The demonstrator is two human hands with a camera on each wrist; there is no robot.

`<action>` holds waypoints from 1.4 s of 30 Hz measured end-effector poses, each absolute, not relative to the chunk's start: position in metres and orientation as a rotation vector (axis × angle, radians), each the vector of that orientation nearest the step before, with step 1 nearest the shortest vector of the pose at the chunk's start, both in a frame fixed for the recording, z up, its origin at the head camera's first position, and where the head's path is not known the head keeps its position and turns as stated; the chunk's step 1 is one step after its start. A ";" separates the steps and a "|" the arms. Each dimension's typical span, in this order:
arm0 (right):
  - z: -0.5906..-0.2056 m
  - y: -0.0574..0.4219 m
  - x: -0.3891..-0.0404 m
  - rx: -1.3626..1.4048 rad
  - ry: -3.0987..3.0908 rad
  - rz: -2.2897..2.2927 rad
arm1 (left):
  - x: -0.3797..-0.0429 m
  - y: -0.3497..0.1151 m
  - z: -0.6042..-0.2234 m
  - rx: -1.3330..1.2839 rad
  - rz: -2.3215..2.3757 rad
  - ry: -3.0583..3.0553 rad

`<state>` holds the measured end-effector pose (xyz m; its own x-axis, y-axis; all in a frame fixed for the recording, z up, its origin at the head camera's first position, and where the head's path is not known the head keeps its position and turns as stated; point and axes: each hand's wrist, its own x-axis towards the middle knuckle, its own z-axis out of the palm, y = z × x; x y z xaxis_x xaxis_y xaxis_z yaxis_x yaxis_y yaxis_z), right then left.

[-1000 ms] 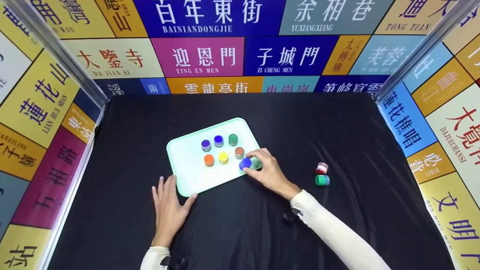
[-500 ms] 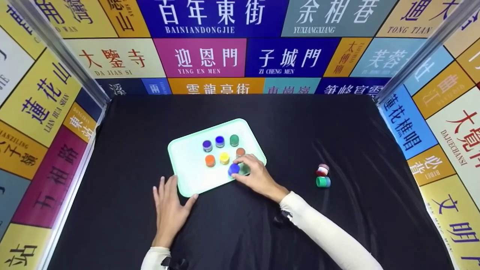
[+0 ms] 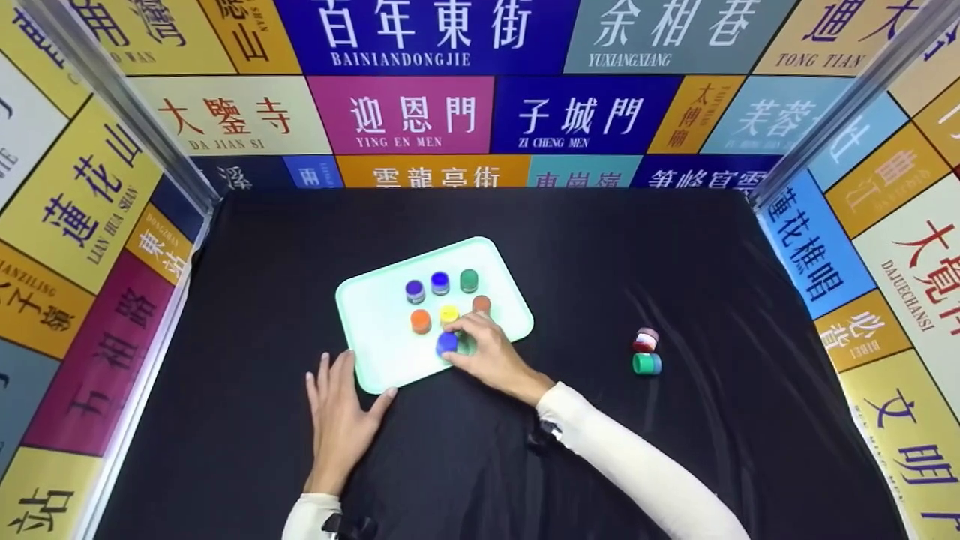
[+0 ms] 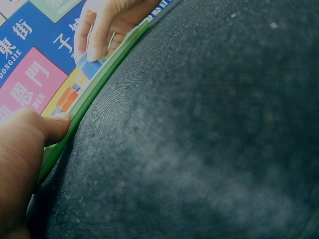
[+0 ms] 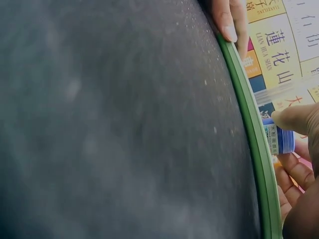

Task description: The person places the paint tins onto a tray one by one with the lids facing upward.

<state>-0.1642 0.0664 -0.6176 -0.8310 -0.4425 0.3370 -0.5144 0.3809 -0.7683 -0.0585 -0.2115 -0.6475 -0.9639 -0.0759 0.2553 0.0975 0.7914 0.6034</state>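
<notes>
A pale green tray lies at an angle on the black cloth. My right hand pinches a blue-lidded paint jar between thumb and fingers, near the tray's front edge. In the right wrist view the paint jar's printed label faces the camera. Just behind it, the yellow jar is partly covered by my fingers. My left hand rests at the tray's front left corner, fingers fairly straight along the left side. Its thumb touches the rim in the left wrist view.
On the tray stand an orange jar, a brown jar, a purple jar, a second blue jar and a green jar. Off to the right lie red and green-and-blue jars. Sign-covered walls surround the table.
My right hand has moved left along the tray's front with the blue-lidded paint jar, uncovering the brown jar partly. My left hand stays at the tray's corner.
</notes>
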 end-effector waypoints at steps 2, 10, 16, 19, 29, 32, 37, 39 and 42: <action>-0.617 0.062 -0.163 0.866 -2.557 1.455 | -0.059 -0.211 -0.647 -0.018 -0.935 -2.715; -0.618 0.052 -0.161 0.818 -2.559 1.457 | -0.060 -0.211 -0.647 -0.018 -0.925 -2.719; -0.617 0.048 -0.159 0.797 -2.561 1.428 | -0.060 -0.211 -0.647 -0.020 -0.919 -2.718; -0.617 0.046 -0.158 0.791 -2.569 1.379 | -0.059 -0.212 -0.647 -0.016 -0.917 -2.721; -0.616 0.044 -0.159 0.792 -2.560 1.345 | -0.059 -0.212 -0.648 -0.021 -0.911 -2.718; -0.617 0.048 -0.159 0.815 -2.527 1.380 | -0.059 -0.211 -0.648 -0.023 -0.910 -2.714; -0.615 0.060 -0.160 0.824 -2.480 1.428 | -0.059 -0.211 -0.647 -0.023 -0.921 -2.710; -0.614 0.066 -0.161 0.823 -2.463 1.431 | -0.059 -0.211 -0.647 -0.020 -0.924 -2.714; -0.612 0.076 -0.162 0.812 -2.456 1.409 | -0.058 -0.212 -0.648 -0.013 -0.926 -2.721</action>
